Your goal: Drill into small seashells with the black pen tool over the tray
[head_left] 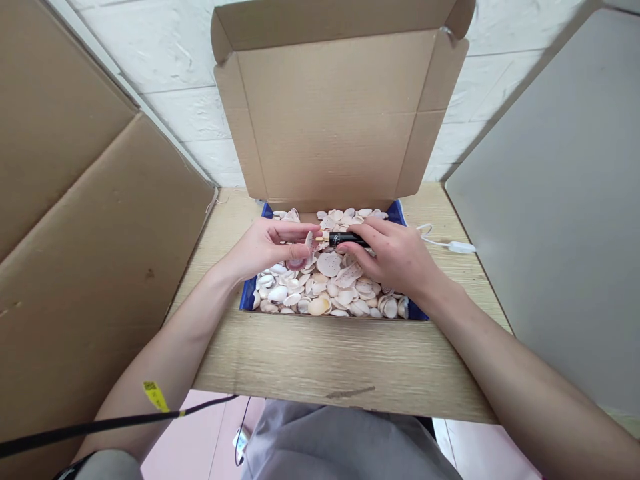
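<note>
My left hand pinches a pale seashell between thumb and fingers, held upright over the box. My right hand is wrapped round a small black rotary drill lying level, its brass-coloured tip pointing left at the shell. The tip is at or very near the shell's face; I cannot tell whether it touches. Beneath both hands, an open cardboard box with blue sides is filled with many white, cream and pinkish shells. A shell with a purple-pink rim shows just below my left thumb.
The box's cardboard lid stands raised against a white brick wall. A white cable with an inline switch lies on the wooden table at right. Cardboard borders the left, a grey panel the right. A black cable crosses lower left.
</note>
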Tool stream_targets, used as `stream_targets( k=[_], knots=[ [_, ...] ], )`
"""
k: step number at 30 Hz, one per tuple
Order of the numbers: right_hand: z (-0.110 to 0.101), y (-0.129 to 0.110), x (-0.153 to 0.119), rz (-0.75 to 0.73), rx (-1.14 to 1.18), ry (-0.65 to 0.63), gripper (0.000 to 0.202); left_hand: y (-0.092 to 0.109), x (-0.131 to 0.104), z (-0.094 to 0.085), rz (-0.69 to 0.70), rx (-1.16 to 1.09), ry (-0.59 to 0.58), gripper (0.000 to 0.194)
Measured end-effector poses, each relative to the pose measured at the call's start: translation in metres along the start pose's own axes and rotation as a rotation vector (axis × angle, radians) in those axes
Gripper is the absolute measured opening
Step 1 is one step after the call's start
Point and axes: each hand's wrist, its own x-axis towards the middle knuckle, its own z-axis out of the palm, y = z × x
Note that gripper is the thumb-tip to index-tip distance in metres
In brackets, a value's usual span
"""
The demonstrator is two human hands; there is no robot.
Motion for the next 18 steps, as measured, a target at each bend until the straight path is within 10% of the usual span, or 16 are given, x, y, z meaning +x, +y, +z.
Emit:
stream_targets(
  k=[18],
  knots=[
    [-0.0035, -0.0036, 0.0004, -0.112, 0.062, 0.016, 0.032, -0.0031, 0.0001, -0.0045, -0.024, 0.045, -0.075, 0.051]
  ],
)
